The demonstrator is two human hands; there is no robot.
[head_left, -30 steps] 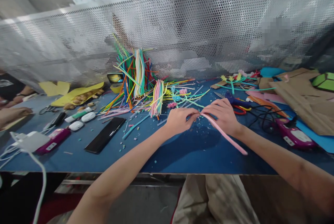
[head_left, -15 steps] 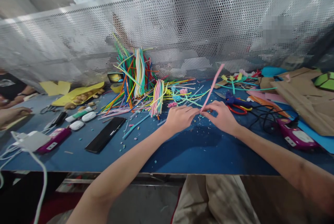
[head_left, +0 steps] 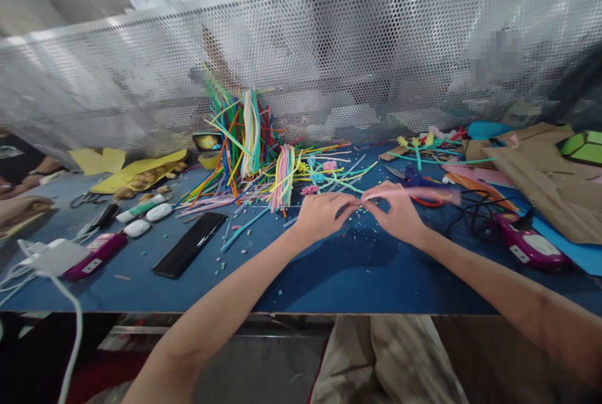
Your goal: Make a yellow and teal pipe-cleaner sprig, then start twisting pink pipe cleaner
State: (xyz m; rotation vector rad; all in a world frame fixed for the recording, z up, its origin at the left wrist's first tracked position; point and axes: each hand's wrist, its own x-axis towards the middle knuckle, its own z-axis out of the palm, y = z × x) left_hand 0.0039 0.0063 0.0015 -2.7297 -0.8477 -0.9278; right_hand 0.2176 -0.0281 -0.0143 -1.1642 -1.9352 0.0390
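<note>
A pink pipe cleaner (head_left: 433, 193) has one end between my two hands and stretches to the right, its free length smeared by motion. My left hand (head_left: 322, 214) is closed in a pinch at that end, fingertips nearly meeting those of the other hand. With thumb and forefinger, my right hand (head_left: 397, 211) pinches the same end, while the stem passes over its back. A thin pale line (head_left: 263, 206) runs left from my left hand; what it is, I cannot tell. Just behind the hands lie green pipe cleaners (head_left: 345, 184) and a bundle of pink and yellow ones (head_left: 283, 178).
More pipe cleaners (head_left: 235, 140) pile against a perforated metal screen (head_left: 367, 46). A black phone (head_left: 190, 245) and white earbud cases lie left. Blue-handled scissors (head_left: 414, 176), black cables, a purple power strip (head_left: 531, 244) and brown paper (head_left: 550, 172) are right. Another person's hand (head_left: 23, 212) rests far left.
The pink pipe cleaner has swung from pointing up and away to lying nearly level towards the right. Both hands keep almost the same place.
</note>
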